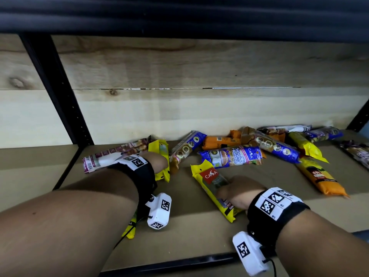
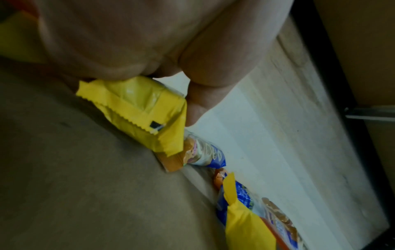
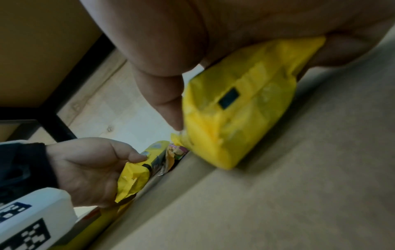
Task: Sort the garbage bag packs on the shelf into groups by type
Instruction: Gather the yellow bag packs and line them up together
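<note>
My left hand (image 1: 159,159) grips a yellow pack (image 1: 162,154) at the shelf's left; the right wrist view shows its thumb and fingers curled round that yellow pack (image 3: 136,179). In the left wrist view the same yellow pack (image 2: 138,108) sits under my palm. My right hand (image 1: 237,191) grips a second yellow pack with a red CASA label (image 1: 211,176), lying at the shelf's front middle. That CASA pack (image 3: 237,104) shows under my fingers in the right wrist view. A maroon-and-white pack (image 1: 111,154) lies just left of my left hand.
Blue packs (image 1: 229,155), orange packs (image 1: 221,141) and more yellow ones (image 1: 305,145) lie jumbled on the brown shelf board (image 1: 199,232) from the middle to the right. Another yellow pack (image 1: 130,228) lies under my left forearm. A black upright post (image 1: 58,92) stands at the left.
</note>
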